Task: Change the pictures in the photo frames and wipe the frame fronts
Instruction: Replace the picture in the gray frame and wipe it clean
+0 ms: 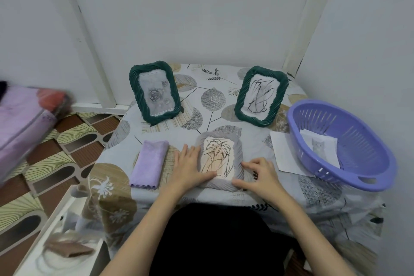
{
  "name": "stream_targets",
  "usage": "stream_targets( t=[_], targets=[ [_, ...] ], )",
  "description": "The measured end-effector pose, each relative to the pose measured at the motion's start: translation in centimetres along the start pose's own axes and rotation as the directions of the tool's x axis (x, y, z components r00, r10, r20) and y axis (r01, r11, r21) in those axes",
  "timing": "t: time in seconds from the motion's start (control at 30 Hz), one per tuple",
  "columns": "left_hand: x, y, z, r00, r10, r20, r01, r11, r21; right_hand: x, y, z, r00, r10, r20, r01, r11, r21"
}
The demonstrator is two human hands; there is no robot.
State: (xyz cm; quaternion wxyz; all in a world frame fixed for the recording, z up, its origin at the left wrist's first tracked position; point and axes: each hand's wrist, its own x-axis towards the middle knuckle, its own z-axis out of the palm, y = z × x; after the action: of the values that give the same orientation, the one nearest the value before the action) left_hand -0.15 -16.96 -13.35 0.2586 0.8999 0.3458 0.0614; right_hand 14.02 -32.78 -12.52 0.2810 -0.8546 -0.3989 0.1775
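Observation:
A grey rope-edged photo frame [238, 159] lies flat near the table's front edge, its front scribbled with black lines. My left hand [190, 168] rests flat on the frame's left border with the thumb along its lower edge. My right hand [261, 175] touches the frame's lower right corner with bent fingers. Two dark green frames stand upright at the back: the left green frame [154, 92] shows a rose picture, and the right green frame [261, 96] has black scribbles on its front. A folded lilac cloth [149, 163] lies left of my left hand.
A purple plastic basket [340, 143] at the right holds a cat picture [319, 145], with a white sheet [283, 152] partly under it. The table wears a leaf-print cloth [210, 101] and stands in a wall corner. A pink bundle [24, 123] lies far left.

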Motion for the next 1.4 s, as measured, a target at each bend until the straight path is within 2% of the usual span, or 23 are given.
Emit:
stream_targets(
  t=[0.07, 0.13, 0.2, 0.23, 0.3, 0.37, 0.5, 0.63, 0.7, 0.77, 0.8, 0.87, 0.93, 1.0, 1.07, 1.13, 1.2, 1.27, 1.33, 1.4],
  targets=[
    [-0.2, -0.2, -0.7, 1.000, 0.017, -0.024, -0.017, 1.000, 0.002, 0.2, 0.1, -0.3, 1.000, -0.012, 0.023, 0.015, 0.993, -0.117],
    [-0.4, -1.3, -1.6, 0.979, 0.007, -0.202, -0.009, 1.000, -0.007, 0.3, 0.1, -0.5, 0.997, -0.009, 0.071, 0.022, 0.983, -0.180],
    [-0.6, -3.1, -2.7, 0.904, -0.103, -0.414, 0.106, 0.994, -0.016, 0.4, 0.1, -0.4, 0.994, -0.011, 0.105, 0.032, 0.980, -0.196],
    [-0.8, -3.9, -3.3, 0.866, -0.205, -0.456, 0.215, 0.976, -0.031, 0.4, 0.1, -0.4, 0.994, -0.011, 0.110, 0.032, 0.981, -0.192],
    [-1.2, -4.9, -4.5, 0.816, -0.430, -0.386, 0.430, 0.898, -0.093, 0.4, 0.1, -0.4, 0.994, -0.008, 0.112, 0.029, 0.983, -0.182],
    [-1.4, -5.0, -5.2, 0.805, -0.518, -0.290, 0.510, 0.853, -0.110, 0.4, 0.1, -0.3, 0.994, -0.008, 0.107, 0.027, 0.983, -0.181],
    [-0.9, -4.9, -5.8, 0.827, -0.515, -0.225, 0.469, 0.853, -0.229, 0.4, -0.2, -0.5, 0.992, 0.024, 0.122, -0.003, 0.985, -0.173],
    [-0.7, -5.0, -6.2, 0.879, -0.427, -0.213, 0.298, 0.840, -0.453, 0.5, -1.5, -0.9, 0.992, 0.024, 0.124, 0.006, 0.971, -0.238],
    [-1.0, -4.1, -6.3, 0.892, -0.399, -0.213, 0.202, 0.773, -0.601, 0.3, -2.9, -0.6, 0.996, -0.091, 0.004, 0.091, 0.989, -0.116],
    [-1.3, -2.4, -6.3, 0.915, -0.376, -0.150, 0.127, 0.618, -0.776, 0.2, -4.9, 0.0, 0.981, -0.136, -0.140, 0.159, 0.972, 0.174],
    [-1.3, -1.3, -6.3, 0.932, -0.352, -0.081, 0.110, 0.492, -0.864, 0.2, -6.0, 0.4, 0.986, -0.103, -0.134, 0.144, 0.929, 0.341],
    [-1.3, 0.6, -6.1, 0.959, -0.281, 0.037, 0.110, 0.249, -0.962, 0.4, -8.3, 0.9, 0.999, -0.033, -0.020, 0.038, 0.764, 0.644],
    [-1.0, 1.8, -5.6, 0.976, -0.211, 0.062, 0.106, 0.201, -0.974, 1.0, -9.3, 1.1, 0.999, 0.026, 0.020, -0.032, 0.622, 0.782],
    [-0.8, 2.5, -4.9, 0.983, -0.177, 0.054, 0.095, 0.231, -0.968, 1.6, -9.2, 1.1, 0.997, 0.077, -0.016, -0.034, 0.601, 0.799],
    [-0.7, 2.7, -4.1, 0.986, -0.164, 0.036, 0.085, 0.304, -0.949, 2.2, -8.5, 1.1, 0.992, 0.111, -0.051, -0.036, 0.665, 0.746],
    [-0.5, 2.4, -3.5, 0.987, -0.157, 0.012, 0.078, 0.422, -0.903, 2.6, -7.7, 0.9, 0.993, 0.102, -0.065, -0.036, 0.768, 0.640],
    [0.0, 1.6, -2.8, 0.985, -0.164, -0.056, 0.046, 0.559, -0.828, 2.8, -6.7, 0.6, 0.996, 0.060, -0.068, -0.027, 0.908, 0.417],
    [0.7, 0.5, -2.2, 0.969, -0.138, -0.203, -0.030, 0.755, -0.656, 2.9, -6.0, 0.8, 0.999, -0.002, -0.049, 0.009, 0.990, 0.138],
    [1.3, -0.8, -1.6, 0.961, -0.025, -0.277, -0.096, 0.905, -0.414, 2.7, -5.5, 1.6, 0.995, -0.077, -0.062, 0.073, 0.995, -0.068],
    [1.8, -1.8, -1.1, 0.975, 0.061, -0.213, -0.115, 0.961, -0.251, 2.4, -5.1, 2.5, 0.982, -0.153, -0.112, 0.127, 0.970, -0.209]
  ],
)
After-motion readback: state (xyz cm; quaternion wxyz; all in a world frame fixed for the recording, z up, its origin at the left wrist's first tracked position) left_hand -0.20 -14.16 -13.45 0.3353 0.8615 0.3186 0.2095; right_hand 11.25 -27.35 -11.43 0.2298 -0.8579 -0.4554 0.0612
